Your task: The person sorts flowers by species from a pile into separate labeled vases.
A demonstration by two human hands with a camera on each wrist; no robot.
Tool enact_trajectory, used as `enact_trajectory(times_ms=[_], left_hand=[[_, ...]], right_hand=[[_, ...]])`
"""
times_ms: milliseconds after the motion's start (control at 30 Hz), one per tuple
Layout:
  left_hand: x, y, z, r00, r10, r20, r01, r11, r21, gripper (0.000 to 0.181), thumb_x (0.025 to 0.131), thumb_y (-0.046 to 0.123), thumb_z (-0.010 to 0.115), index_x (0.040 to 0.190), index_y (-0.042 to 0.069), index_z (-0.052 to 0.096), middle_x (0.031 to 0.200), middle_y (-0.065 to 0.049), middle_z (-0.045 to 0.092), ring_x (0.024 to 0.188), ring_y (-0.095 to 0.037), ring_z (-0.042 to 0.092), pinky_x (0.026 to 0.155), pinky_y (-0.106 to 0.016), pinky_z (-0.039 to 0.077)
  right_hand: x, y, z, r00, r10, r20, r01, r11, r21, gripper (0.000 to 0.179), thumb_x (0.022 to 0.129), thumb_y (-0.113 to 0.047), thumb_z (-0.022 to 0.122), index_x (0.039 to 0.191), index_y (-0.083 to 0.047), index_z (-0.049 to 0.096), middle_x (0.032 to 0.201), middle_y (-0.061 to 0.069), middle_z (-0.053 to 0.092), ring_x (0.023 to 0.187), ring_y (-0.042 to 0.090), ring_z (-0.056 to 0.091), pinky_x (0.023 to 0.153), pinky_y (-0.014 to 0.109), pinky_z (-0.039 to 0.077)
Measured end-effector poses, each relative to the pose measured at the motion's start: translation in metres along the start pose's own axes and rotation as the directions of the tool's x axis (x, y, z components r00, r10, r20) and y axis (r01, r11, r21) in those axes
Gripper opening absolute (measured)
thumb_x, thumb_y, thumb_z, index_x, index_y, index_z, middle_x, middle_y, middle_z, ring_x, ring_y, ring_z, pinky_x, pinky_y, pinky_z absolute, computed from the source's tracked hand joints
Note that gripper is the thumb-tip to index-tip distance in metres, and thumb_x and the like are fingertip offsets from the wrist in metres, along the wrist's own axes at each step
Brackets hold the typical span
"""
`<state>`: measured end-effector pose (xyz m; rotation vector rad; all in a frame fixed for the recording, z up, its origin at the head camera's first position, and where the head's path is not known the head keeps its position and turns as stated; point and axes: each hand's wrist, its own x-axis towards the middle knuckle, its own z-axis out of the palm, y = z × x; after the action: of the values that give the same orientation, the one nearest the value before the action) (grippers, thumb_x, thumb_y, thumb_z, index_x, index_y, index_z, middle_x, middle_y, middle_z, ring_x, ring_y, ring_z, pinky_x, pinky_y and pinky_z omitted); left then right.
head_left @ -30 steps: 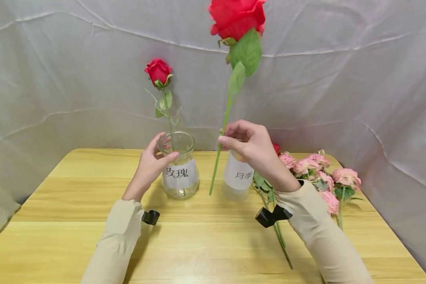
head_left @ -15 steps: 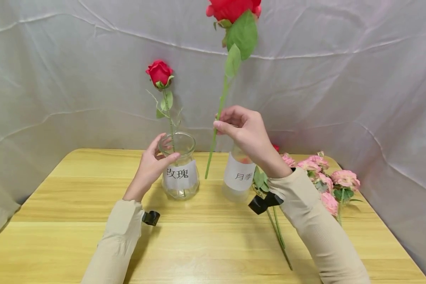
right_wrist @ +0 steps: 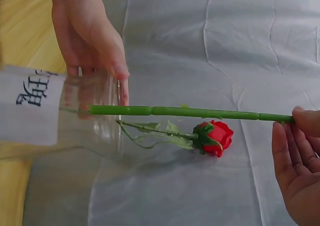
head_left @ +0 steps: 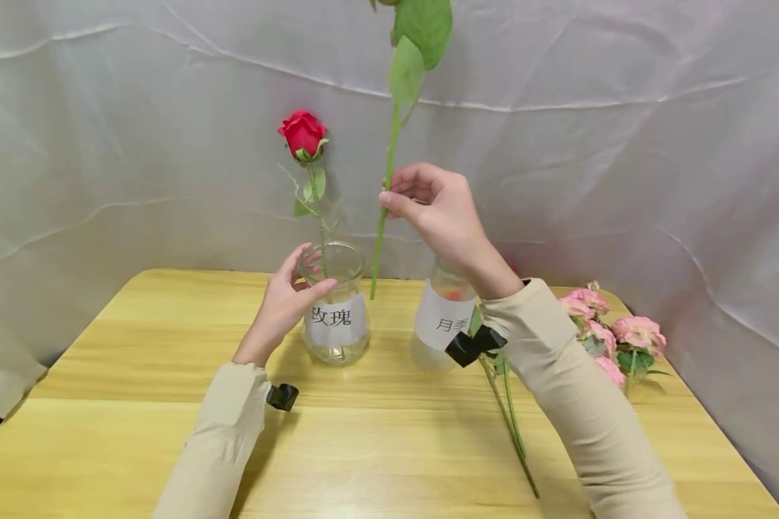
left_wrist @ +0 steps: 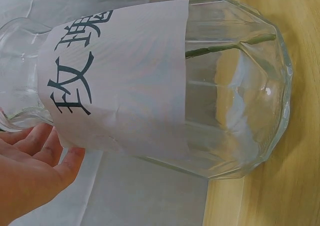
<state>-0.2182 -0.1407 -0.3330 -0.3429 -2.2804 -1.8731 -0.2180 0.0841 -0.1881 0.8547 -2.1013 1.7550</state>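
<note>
Head view: red rose (head_left: pixel 303 134) already in left vase (head_left: pixel 349 322); your left hand (head_left: pixel 284 304) grips its neck. Your right hand (head_left: pixel 440 215) pinches leafy green stem (head_left: pixel 392 148), lower end just right of vase, not yet inside. Pink flowers (head_left: pixel 639 333), loose stems (head_left: pixel 509 418) lie unplaced on table (head_left: pixel 389 447), right.

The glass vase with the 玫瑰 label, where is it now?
In the head view, the glass vase stands on the table, left of the other labelled bottle; the left hand holds its neck, and a red rose stands in it.

left hand (head_left: pixel 282 303): lower, thumb spread | right hand (head_left: pixel 438 209): higher, pinching
</note>
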Motion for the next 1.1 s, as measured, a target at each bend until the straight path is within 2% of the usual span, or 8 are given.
enact_trajectory(times_ms=[200, 433, 667, 867, 1100], left_hand=[[0.001, 0.003, 0.002, 1.000, 0.011, -0.002, -0.011, 1.000, 0.004, 0.081, 0.087, 0.018, 0.071, 0.152, 0.005, 0.025, 0.146, -0.011, 0.044, 0.125, -0.027, 0.046, 0.105, -0.041, 0.037], [0.000, 0.002, 0.003, 1.000, 0.007, -0.001, -0.007, 1.000, -0.012, 0.081, 0.087, 0.017, 0.071, 0.152, 0.005, 0.025, 0.146, -0.010, 0.044, 0.126, -0.027, 0.046, 0.105, -0.041, 0.037], [0.000, 0.002, 0.007, 1.000, -0.016, -0.004, 0.016, 1.000, -0.009, 0.082, 0.086, 0.019, 0.072, 0.152, 0.006, 0.025, 0.144, -0.013, 0.046, 0.124, -0.028, 0.047, 0.104, -0.041, 0.038], [0.002, 0.002, 0.007, 1.000, -0.026, 0.008, 0.026, 1.000, 0.005, 0.083, 0.086, 0.021, 0.072, 0.153, 0.007, 0.024, 0.142, -0.016, 0.046, 0.124, -0.030, 0.046, 0.105, -0.042, 0.037], [0.001, 0.000, 0.006, 1.000, -0.018, -0.002, 0.018, 1.000, 0.000, 0.081, 0.087, 0.019, 0.071, 0.152, 0.005, 0.024, 0.145, -0.013, 0.045, 0.126, -0.028, 0.046, 0.105, -0.041, 0.037]], right_hand=[[0.019, -0.002, -0.001, 1.000, -0.016, -0.007, 0.015, 0.999, -0.043, 0.013, 0.086, 0.008, 0.066, 0.097, 0.013, 0.062, 0.086, 0.018, 0.065, 0.071, 0.019, 0.065, 0.074, 0.032, 0.056], [0.042, 0.001, 0.012, 1.000, 0.022, -0.014, -0.023, 0.999, -0.048, 0.014, 0.086, 0.004, 0.067, 0.098, 0.010, 0.063, 0.086, 0.016, 0.064, 0.073, 0.021, 0.064, 0.075, 0.029, 0.055], [0.042, 0.012, 0.024, 1.000, 0.008, 0.019, -0.006, 0.997, -0.080, 0.011, 0.087, 0.002, 0.067, 0.095, 0.008, 0.064, 0.085, 0.014, 0.066, 0.071, 0.019, 0.064, 0.073, 0.029, 0.055], [0.037, 0.020, 0.031, 1.000, 0.004, 0.019, -0.001, 0.989, -0.148, 0.010, 0.088, 0.000, 0.068, 0.095, 0.006, 0.065, 0.084, 0.013, 0.068, 0.070, 0.018, 0.065, 0.069, 0.027, 0.054], [0.033, 0.029, 0.039, 0.996, 0.072, 0.045, -0.064, 0.987, -0.149, 0.013, 0.089, -0.004, 0.068, 0.097, 0.006, 0.066, 0.088, 0.014, 0.070, 0.074, 0.019, 0.067, 0.072, 0.027, 0.055]])
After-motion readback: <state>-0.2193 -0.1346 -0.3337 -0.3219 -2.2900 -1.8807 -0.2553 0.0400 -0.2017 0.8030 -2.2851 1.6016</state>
